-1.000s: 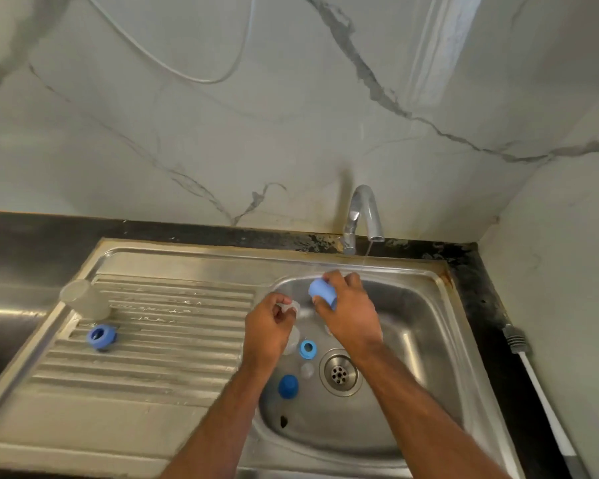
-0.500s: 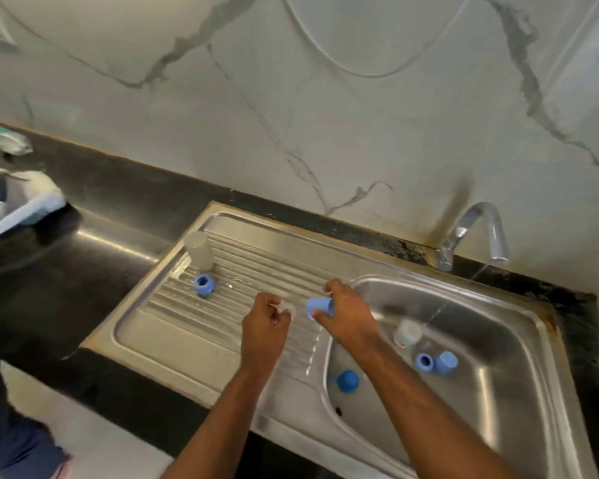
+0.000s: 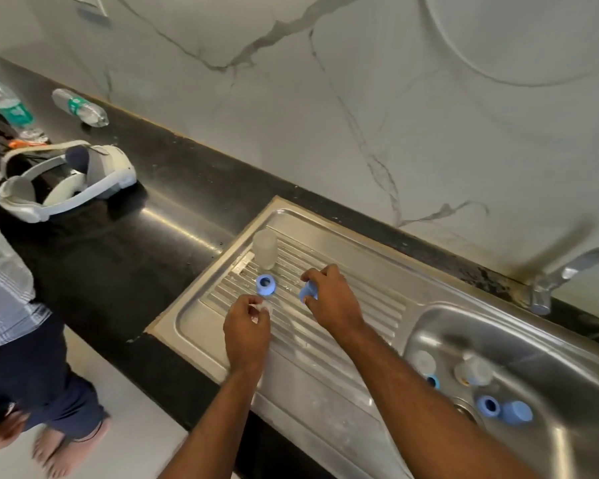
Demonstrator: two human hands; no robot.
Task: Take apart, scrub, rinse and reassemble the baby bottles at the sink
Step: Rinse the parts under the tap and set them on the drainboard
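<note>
Rinsed parts going onto the drainboard (image 3: 325, 340) to drip.

Left to right: my left hand (image 3: 246, 330) pinches a clear teat (image 3: 264, 308), beside the blue collar ring (image 3: 266, 284) and upturned bottle body (image 3: 265, 249); my right hand (image 3: 329, 299) grips a blue cap (image 3: 307, 291); remaining pieces lie in the basin (image 3: 550, 440).
</note>
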